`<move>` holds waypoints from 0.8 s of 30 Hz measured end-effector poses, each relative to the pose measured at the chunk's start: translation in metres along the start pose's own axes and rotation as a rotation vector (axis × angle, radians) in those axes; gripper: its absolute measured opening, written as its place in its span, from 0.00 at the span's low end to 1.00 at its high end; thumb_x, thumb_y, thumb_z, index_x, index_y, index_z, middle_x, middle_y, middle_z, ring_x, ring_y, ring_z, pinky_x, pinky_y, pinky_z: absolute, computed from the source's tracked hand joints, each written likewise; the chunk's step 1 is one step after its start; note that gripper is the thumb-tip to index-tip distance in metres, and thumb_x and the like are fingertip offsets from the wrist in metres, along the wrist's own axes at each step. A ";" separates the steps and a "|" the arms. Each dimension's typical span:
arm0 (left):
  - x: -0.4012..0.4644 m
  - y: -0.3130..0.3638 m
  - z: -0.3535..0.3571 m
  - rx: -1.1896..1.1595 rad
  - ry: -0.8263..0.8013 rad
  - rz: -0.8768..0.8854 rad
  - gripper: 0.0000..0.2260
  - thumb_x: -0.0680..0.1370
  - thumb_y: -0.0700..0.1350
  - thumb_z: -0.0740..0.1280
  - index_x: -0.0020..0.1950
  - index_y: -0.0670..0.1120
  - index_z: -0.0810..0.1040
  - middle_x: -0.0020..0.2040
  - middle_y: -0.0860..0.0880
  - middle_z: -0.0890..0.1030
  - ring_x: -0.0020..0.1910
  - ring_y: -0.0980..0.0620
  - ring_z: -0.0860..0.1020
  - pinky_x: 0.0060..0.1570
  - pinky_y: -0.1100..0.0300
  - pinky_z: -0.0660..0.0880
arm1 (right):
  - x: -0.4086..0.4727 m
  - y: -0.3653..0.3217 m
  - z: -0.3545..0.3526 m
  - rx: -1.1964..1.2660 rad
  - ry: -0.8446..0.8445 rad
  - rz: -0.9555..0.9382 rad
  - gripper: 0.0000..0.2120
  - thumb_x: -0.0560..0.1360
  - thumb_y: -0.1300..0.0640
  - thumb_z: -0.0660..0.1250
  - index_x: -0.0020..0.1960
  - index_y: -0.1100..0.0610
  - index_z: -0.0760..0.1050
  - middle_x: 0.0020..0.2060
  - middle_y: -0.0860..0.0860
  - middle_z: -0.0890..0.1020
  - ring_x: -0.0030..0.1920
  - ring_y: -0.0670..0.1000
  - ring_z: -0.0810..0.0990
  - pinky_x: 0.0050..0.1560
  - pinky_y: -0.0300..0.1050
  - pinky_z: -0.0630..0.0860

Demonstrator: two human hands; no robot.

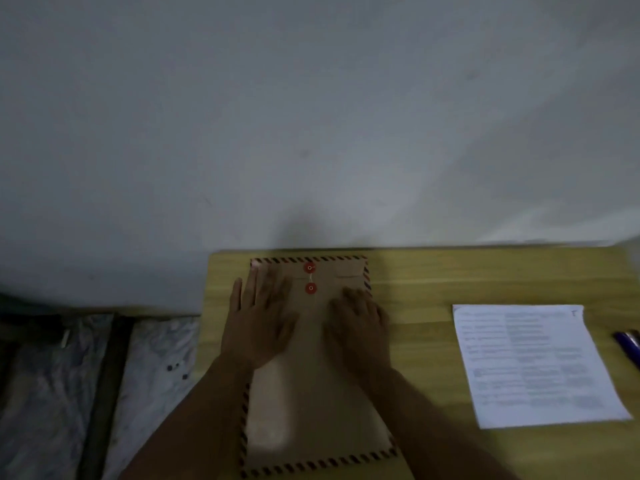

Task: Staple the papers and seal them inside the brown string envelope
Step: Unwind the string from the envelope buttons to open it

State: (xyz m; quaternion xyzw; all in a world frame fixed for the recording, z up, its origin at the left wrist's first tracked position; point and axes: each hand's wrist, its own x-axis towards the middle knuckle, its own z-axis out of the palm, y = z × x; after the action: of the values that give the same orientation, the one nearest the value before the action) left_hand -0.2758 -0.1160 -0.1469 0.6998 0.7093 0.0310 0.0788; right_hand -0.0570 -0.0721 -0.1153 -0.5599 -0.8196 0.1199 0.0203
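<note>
Envelope (311,393) lies on the surface (415,271), long axis running away from the person. Left hand (258,323) rests flat, fingers straight; right hand (358,327) rests with fingers slightly bent, gripping nothing. Papers (533,365) lie well right, nearer the right hand.

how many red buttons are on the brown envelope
2. The upper button sits on the flap near the envelope's far edge; the lower button lies just below it, between the two hands.
</note>
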 end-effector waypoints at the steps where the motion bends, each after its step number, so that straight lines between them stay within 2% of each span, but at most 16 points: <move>1: -0.002 0.000 0.002 0.012 0.016 -0.007 0.31 0.81 0.62 0.54 0.82 0.51 0.58 0.83 0.42 0.52 0.82 0.36 0.47 0.77 0.34 0.54 | 0.002 -0.003 -0.002 0.004 0.019 0.026 0.21 0.71 0.39 0.64 0.60 0.46 0.77 0.65 0.51 0.77 0.65 0.57 0.74 0.60 0.58 0.71; 4: -0.005 0.002 0.001 0.025 0.045 -0.015 0.31 0.82 0.63 0.51 0.83 0.51 0.55 0.83 0.42 0.51 0.82 0.37 0.45 0.77 0.35 0.54 | 0.020 -0.016 -0.016 -0.019 -0.014 0.085 0.19 0.72 0.37 0.62 0.55 0.47 0.79 0.56 0.49 0.79 0.57 0.56 0.77 0.56 0.55 0.71; 7: -0.005 0.000 0.000 0.008 0.049 -0.004 0.31 0.82 0.63 0.50 0.82 0.50 0.56 0.83 0.42 0.52 0.82 0.37 0.45 0.77 0.35 0.54 | 0.043 -0.035 -0.029 0.091 -0.185 0.117 0.22 0.73 0.36 0.65 0.54 0.52 0.79 0.51 0.50 0.81 0.52 0.54 0.80 0.50 0.48 0.75; 10: -0.004 -0.003 0.003 -0.010 0.084 0.000 0.31 0.81 0.63 0.53 0.81 0.48 0.62 0.83 0.42 0.55 0.82 0.37 0.47 0.77 0.35 0.54 | 0.058 -0.046 -0.026 0.128 -0.266 0.140 0.14 0.74 0.45 0.69 0.51 0.55 0.79 0.46 0.51 0.81 0.48 0.53 0.81 0.47 0.45 0.76; 12: -0.004 -0.003 0.004 -0.019 0.105 -0.005 0.33 0.80 0.64 0.56 0.80 0.46 0.64 0.83 0.42 0.56 0.82 0.38 0.48 0.77 0.35 0.54 | 0.068 -0.049 -0.025 0.106 -0.271 0.147 0.07 0.75 0.52 0.68 0.46 0.56 0.78 0.40 0.50 0.79 0.44 0.52 0.81 0.41 0.43 0.74; 14: -0.004 -0.003 0.003 -0.021 0.103 -0.010 0.34 0.80 0.65 0.57 0.80 0.46 0.64 0.83 0.43 0.56 0.83 0.39 0.48 0.77 0.36 0.54 | 0.077 -0.048 -0.026 0.084 -0.278 0.129 0.04 0.76 0.56 0.68 0.47 0.57 0.77 0.39 0.51 0.78 0.40 0.50 0.77 0.40 0.42 0.70; 16: -0.005 -0.004 0.004 -0.024 0.106 -0.013 0.35 0.79 0.65 0.57 0.80 0.46 0.63 0.83 0.43 0.56 0.83 0.40 0.47 0.77 0.36 0.54 | 0.083 -0.048 -0.028 0.071 -0.285 0.097 0.08 0.76 0.56 0.69 0.52 0.59 0.77 0.42 0.52 0.78 0.40 0.50 0.73 0.42 0.43 0.69; 18: -0.004 -0.004 0.004 -0.033 0.109 -0.026 0.34 0.79 0.66 0.57 0.80 0.47 0.64 0.83 0.44 0.56 0.83 0.41 0.47 0.77 0.36 0.54 | 0.089 -0.049 -0.029 0.056 -0.285 0.060 0.11 0.76 0.54 0.69 0.54 0.60 0.77 0.47 0.54 0.81 0.42 0.52 0.77 0.42 0.43 0.70; 21: -0.003 -0.003 0.006 -0.043 0.136 -0.033 0.34 0.79 0.65 0.58 0.79 0.47 0.65 0.83 0.45 0.57 0.83 0.41 0.49 0.77 0.37 0.55 | 0.104 -0.047 -0.033 0.102 -0.248 0.075 0.10 0.74 0.52 0.70 0.47 0.59 0.81 0.45 0.55 0.84 0.46 0.54 0.82 0.44 0.45 0.75; 24: -0.003 -0.003 0.007 -0.046 0.162 -0.033 0.34 0.78 0.65 0.59 0.79 0.47 0.67 0.82 0.45 0.58 0.83 0.41 0.50 0.77 0.37 0.55 | 0.114 -0.048 -0.035 0.323 -0.099 0.092 0.07 0.71 0.52 0.71 0.38 0.55 0.78 0.36 0.51 0.81 0.40 0.52 0.80 0.41 0.46 0.75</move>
State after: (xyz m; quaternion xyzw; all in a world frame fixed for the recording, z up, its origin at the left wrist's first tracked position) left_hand -0.2780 -0.1198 -0.1544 0.6812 0.7239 0.1024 0.0378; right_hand -0.1372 0.0228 -0.0820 -0.5798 -0.7631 0.2783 0.0641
